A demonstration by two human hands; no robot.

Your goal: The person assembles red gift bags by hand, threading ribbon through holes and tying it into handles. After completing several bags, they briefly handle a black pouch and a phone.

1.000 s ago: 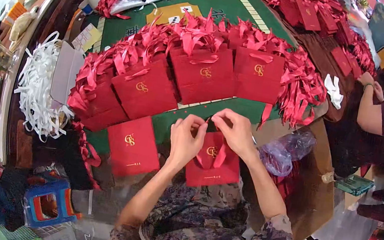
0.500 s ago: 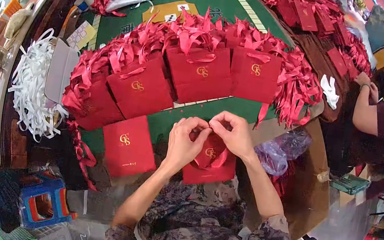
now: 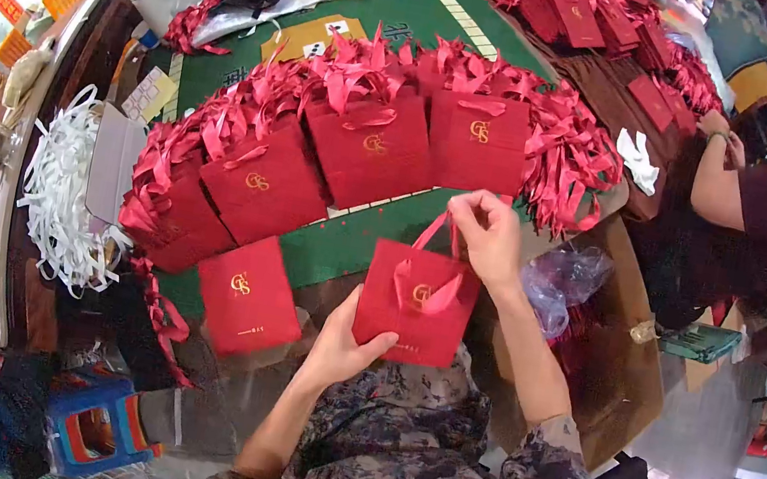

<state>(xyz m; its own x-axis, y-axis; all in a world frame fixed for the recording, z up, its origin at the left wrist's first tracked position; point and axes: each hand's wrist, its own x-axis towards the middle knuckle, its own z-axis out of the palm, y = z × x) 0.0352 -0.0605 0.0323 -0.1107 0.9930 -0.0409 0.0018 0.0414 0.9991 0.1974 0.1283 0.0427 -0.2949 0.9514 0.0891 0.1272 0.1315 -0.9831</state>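
Observation:
A small red paper gift bag (image 3: 438, 335) with gold lettering and a ribbon bow hangs just above my lap. My left hand (image 3: 351, 341) grips its lower left side, thumb across the front. Above the bag, my right hand (image 3: 488, 237) pinches the red ribbon handle (image 3: 430, 227) and holds it taut. Another red bag (image 3: 249, 303), without a visible ribbon, lies flat to the left of my left hand. Behind both hands, several red bags (image 3: 365, 170) with ribbon handles stand in a curved row on the green table (image 3: 356, 253).
White ribbons (image 3: 71, 197) spill beside a box at left. A clear plastic bag (image 3: 564, 285) lies in a cardboard box (image 3: 628, 382) on the right. At the far right, a person (image 3: 742, 218) handles more red bags. A blue stool (image 3: 99, 425) stands lower left.
My left hand has dropped from the ribbon to the bag's lower side. My right hand has risen slightly with the handle, and the bag is now lifted and in full view.

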